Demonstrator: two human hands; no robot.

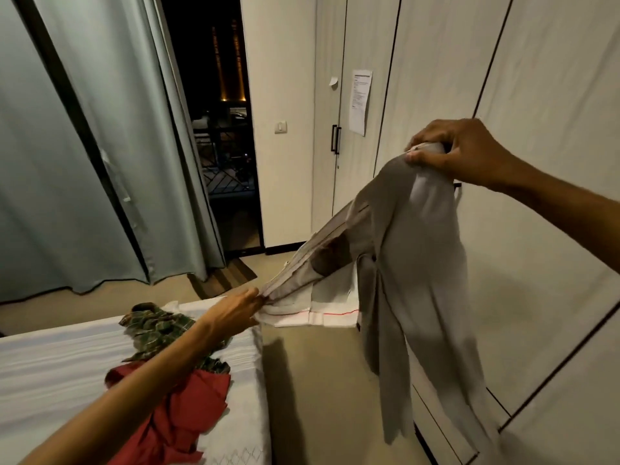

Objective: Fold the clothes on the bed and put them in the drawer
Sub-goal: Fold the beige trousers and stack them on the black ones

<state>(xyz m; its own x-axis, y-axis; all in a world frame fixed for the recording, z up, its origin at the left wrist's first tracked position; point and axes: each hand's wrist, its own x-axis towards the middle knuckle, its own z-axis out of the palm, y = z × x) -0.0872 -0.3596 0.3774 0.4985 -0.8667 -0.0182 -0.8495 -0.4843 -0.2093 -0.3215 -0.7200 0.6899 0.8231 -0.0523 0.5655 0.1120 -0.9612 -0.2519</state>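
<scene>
no drawer in view, only closed wardrobe doors on the right; grey-beige trousers held up in the air past the bed's end, over the floor, clear of the bed; waistband lining white with a thin red line, legs hanging loose and blurred; right hand high, fingers curled round a bunched part of the fabric at the top; left hand lower and further left, pinching the waistband edge, pulling it taut between the two hands; on the white bed sheet, a camouflage-print garment and a red garment, both crumpled, touching each other, under the left forearm
</scene>
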